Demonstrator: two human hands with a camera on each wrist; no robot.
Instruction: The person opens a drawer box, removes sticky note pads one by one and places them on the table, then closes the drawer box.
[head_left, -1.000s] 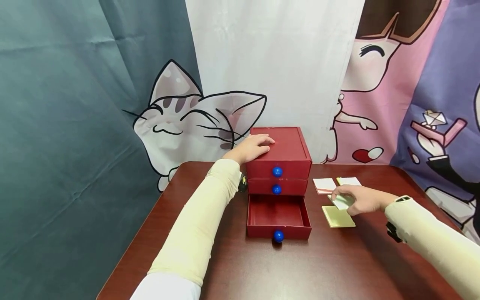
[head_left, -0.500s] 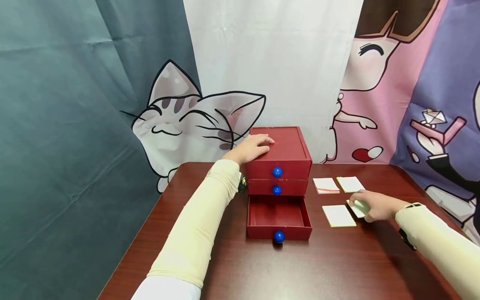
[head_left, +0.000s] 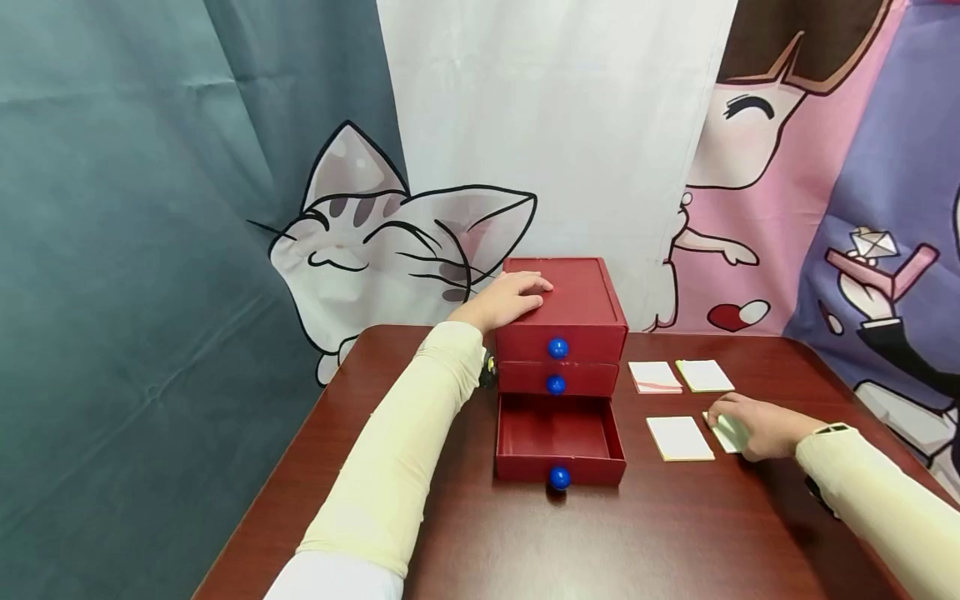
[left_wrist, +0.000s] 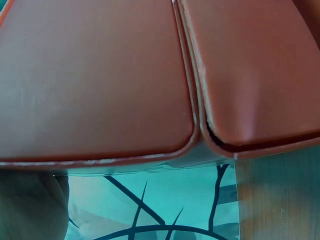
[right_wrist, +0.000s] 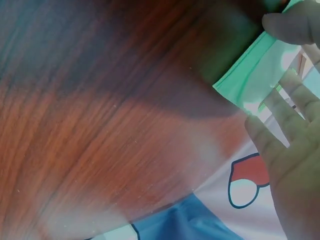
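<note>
My left hand [head_left: 501, 302] rests on the top left edge of a small red chest of drawers [head_left: 577, 292]; its fingers lie loosely over the lid. Only a dark bit of that hand [left_wrist: 30, 207] shows in the left wrist view. Pulled out at the bottom is an empty drawer [head_left: 525, 468] with a blue knob; the upper two are closed. On the right, my right hand [head_left: 767, 427] holds a pale green notepad [head_left: 729, 433] close over the table, between thumb and fingers. The right wrist view shows the notepad's [right_wrist: 260, 65] green edge under the thumb [right_wrist: 290, 27].
Left of the held notepad lies a white pad with a yellowish edge [head_left: 681, 438]. Behind them are a white pad with a red stripe [head_left: 656, 377] and another white pad [head_left: 705, 376]. The brown table [head_left: 480, 542] backs onto a cartoon curtain [head_left: 555, 125].
My right hand has carried the green notepad rightward and toward me, from above the yellowish-edged pad to beside it, and lowered it. My left hand has stayed on the chest.
</note>
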